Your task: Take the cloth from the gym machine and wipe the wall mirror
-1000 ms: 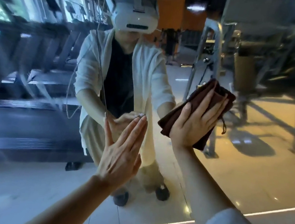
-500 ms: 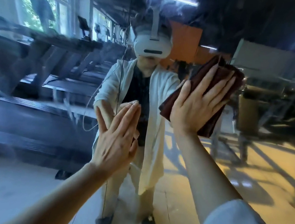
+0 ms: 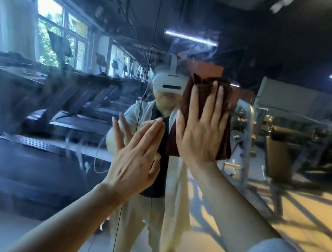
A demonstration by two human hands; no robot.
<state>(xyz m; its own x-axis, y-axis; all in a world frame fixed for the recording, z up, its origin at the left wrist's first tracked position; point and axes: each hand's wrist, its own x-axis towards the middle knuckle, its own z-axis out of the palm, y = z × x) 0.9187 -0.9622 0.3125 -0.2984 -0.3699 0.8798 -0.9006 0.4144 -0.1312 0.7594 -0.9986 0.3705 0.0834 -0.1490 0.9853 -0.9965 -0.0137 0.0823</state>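
Observation:
The wall mirror [image 3: 58, 155] fills the whole view and shows my own reflection facing me. A dark brown cloth [image 3: 225, 141] lies flat against the glass, folded, right of centre at head height. My right hand [image 3: 201, 129] presses it to the mirror with straight, spread fingers pointing up. To its left and a little lower, my left hand [image 3: 134, 159] rests flat on the bare glass, fingers together and straight. Most of the cloth's middle is hidden under my right palm.
A vertical seam [image 3: 143, 102] between mirror panels runs just left of my left hand. The reflection shows a row of treadmills [image 3: 76, 103] on the left, windows [image 3: 54, 30] behind them, and weight machines [image 3: 294, 153] on the right over a pale floor.
My right hand has slid the cloth upward across the glass, from waist height of the reflection to head height. My left hand stays flat on the mirror. The camera has tilted up.

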